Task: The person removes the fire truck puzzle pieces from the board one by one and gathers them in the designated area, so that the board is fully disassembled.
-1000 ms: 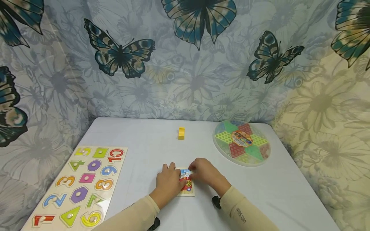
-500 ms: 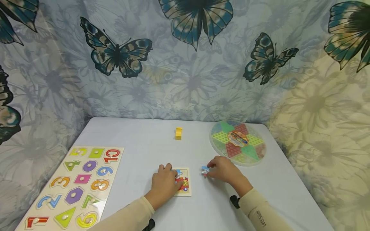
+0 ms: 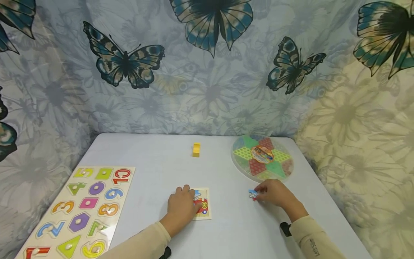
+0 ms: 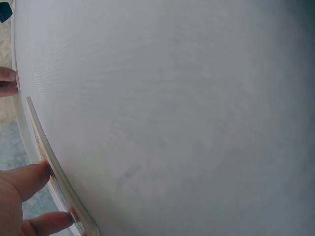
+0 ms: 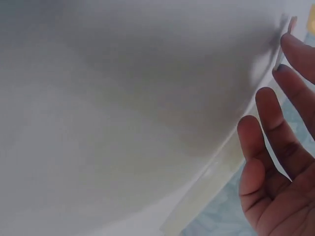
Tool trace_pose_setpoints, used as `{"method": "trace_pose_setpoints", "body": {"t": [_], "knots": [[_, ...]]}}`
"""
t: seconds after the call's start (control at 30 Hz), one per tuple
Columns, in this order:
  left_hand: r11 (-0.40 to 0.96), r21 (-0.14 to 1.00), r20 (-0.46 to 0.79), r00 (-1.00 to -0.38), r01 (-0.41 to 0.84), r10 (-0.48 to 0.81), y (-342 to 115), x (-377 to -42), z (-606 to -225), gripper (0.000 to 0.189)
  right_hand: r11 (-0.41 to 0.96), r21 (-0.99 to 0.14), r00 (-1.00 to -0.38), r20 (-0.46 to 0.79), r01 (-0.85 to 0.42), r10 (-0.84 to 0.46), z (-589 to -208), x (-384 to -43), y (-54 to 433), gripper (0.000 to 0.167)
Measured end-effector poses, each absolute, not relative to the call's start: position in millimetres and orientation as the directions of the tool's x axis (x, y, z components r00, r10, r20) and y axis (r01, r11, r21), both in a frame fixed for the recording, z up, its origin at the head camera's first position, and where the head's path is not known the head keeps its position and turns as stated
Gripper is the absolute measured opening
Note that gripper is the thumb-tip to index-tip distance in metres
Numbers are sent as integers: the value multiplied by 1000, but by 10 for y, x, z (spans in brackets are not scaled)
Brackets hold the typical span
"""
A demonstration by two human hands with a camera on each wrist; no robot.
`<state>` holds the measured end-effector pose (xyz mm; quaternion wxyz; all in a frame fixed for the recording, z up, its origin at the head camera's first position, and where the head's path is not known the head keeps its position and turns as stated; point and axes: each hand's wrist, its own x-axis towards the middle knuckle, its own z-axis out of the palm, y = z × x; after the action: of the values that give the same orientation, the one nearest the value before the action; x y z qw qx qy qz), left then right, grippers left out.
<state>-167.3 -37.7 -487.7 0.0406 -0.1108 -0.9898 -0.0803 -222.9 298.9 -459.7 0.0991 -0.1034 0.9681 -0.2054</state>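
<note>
Low in the head view's centre, I see the left hand (image 3: 182,208) pressing the small picture puzzle (image 3: 203,217) with thumb and finger outstretched, not clasped. Right of centre, the right hand (image 3: 276,194) pinches a blue-and-white piece (image 3: 252,194) between thumb and index finger, just below the round game board (image 3: 257,167).

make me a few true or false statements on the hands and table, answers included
1. The right hand pinches a puzzle piece. True.
2. The left hand touches the small puzzle board. True.
3. The puzzle piece sits in the small puzzle board. False: the two are apart.
4. The yellow block lies left of the round game board. True.
5. The yellow block lies on the number board. False: it rests on the white table.
</note>
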Motion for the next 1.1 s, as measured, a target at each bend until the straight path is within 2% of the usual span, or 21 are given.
{"method": "trace_pose_setpoints", "body": {"t": [0.13,0.27,0.37,0.53,0.77,1.0,1.1], "knots": [[964,146,105,-973,221,207,-389,-1656,-4882,54,884,-428,-952,-143,-188,-271,-4644,-2253,3044,22],[943,230,104,-969,241,222,-425,-1630,-4878,54,888,-410,-953,-118,-210,-280,-4605,-2277,2980,29],[918,309,91,-969,248,230,-449,-1613,-4876,54,869,-459,-965,-82,-186,-250,-4531,-2274,2837,32],[893,406,52,-981,192,187,-477,-1588,-4898,61,795,-572,-961,-41,-201,-272,-4456,-2268,2306,21],[860,496,30,-992,120,121,-515,-1566,-4959,69,775,-526,-894,-56,-352,-444,-4589,-2310,1459,8],[901,408,61,-989,150,137,-543,-1565,-4977,64,817,-436,-879,-109,-378,-465,-4734,-2356,1111,6],[904,405,62,-990,139,125,-554,-1565,-4992,63,826,-413,-876,-121,-383,-467,-4746,-2365,1053,6]]}}
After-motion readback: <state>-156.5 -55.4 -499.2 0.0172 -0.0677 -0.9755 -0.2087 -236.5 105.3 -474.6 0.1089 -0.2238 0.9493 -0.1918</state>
